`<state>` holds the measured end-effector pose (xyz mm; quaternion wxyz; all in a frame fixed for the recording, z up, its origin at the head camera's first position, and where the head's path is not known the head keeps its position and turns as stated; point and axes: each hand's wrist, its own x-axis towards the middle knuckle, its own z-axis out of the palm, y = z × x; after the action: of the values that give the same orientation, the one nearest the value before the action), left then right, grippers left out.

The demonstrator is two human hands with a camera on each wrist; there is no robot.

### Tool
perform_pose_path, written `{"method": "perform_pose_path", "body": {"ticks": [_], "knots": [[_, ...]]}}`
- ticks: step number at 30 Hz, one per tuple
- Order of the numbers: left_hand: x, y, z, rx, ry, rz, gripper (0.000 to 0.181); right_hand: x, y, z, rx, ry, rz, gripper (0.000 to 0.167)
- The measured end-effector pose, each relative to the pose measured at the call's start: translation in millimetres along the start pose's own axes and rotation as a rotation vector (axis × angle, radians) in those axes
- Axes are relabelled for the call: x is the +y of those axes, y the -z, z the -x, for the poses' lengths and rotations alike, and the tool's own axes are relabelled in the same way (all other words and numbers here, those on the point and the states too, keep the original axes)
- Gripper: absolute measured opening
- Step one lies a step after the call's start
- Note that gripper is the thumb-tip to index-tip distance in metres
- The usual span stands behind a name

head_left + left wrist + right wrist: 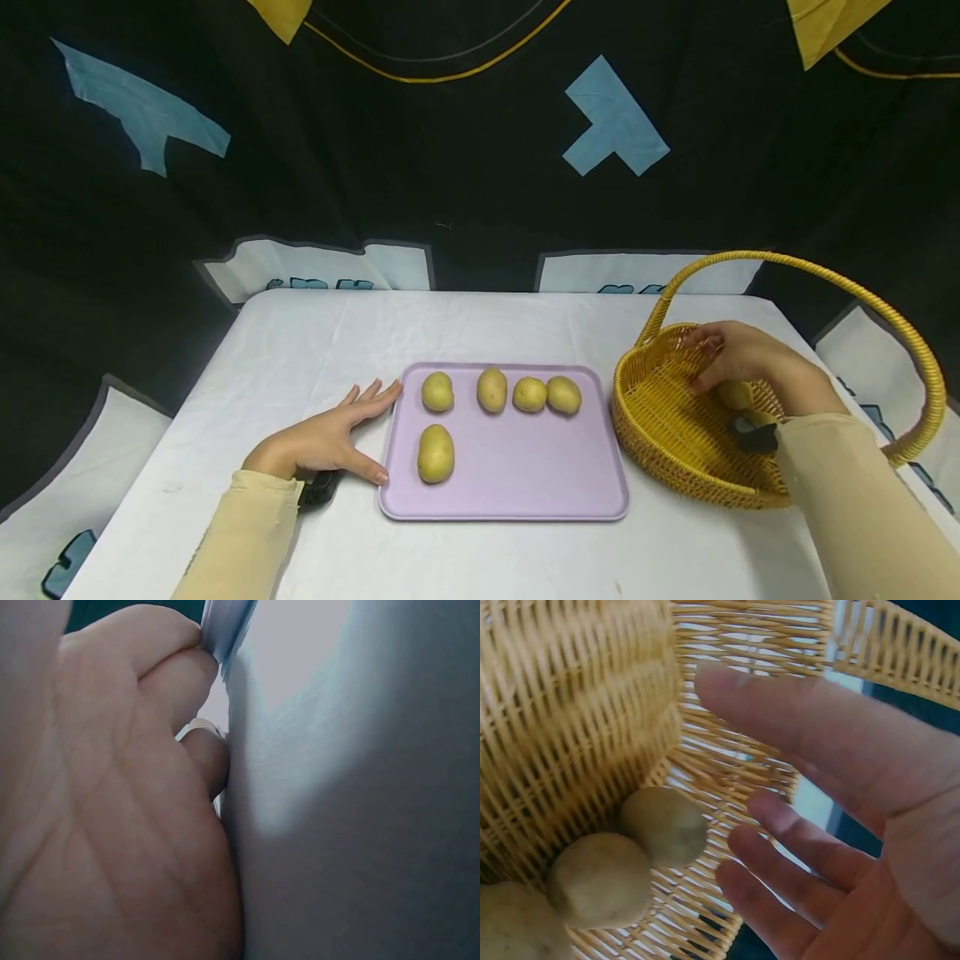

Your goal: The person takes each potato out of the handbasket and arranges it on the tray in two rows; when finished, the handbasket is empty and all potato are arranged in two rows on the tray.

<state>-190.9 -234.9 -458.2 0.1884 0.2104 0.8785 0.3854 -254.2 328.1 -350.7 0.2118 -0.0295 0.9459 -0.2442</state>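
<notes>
My left hand (326,437) rests at the left edge of a lilac tray (525,471), fingers spread, with fingertips and thumb touching the rim. Several yellow potatoes lie on the tray: four along its far side, including an upright oval potato (492,390), and one larger potato (436,454) nearer the front left. My right hand (753,362) is inside a yellow wicker basket (660,425), thumb and fingers parted with nothing between them. In the right wrist view, three potatoes lie against the basket wall, the middle potato (600,881) apart from the fingers.
The basket's tall hooped handle (810,265) arches over my right forearm. A white cloth covers the table (480,558). Behind it hangs a black curtain (450,167) with blue and yellow shapes.
</notes>
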Motion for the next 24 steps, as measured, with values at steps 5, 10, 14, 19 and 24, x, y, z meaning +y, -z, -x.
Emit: {"method": "perform_pose_path", "body": {"ticks": [5,10,14,19,24], "knots": [[-2.4,-2.1,-0.7,-0.009,-0.018,0.006,0.122,9,-3,-5.2,-0.007,-0.032,0.039,0.080],[-3.3,-3.3,-1.5,-0.008,-0.028,0.009,0.122,17,-6,-9.7,0.004,-0.032,0.085,0.087],[-3.2,-3.2,-1.1,-0.003,-0.019,0.013,0.123,22,-9,-12.9,0.011,-0.020,0.092,0.091],[-2.9,-2.4,-0.2,0.002,-0.007,0.018,0.123,26,-11,-16.8,0.033,-0.020,0.088,0.086],[-3.7,-0.6,0.3,0.006,-0.007,0.010,0.123,29,-11,-20.0,0.067,-0.012,0.023,0.071]]}}
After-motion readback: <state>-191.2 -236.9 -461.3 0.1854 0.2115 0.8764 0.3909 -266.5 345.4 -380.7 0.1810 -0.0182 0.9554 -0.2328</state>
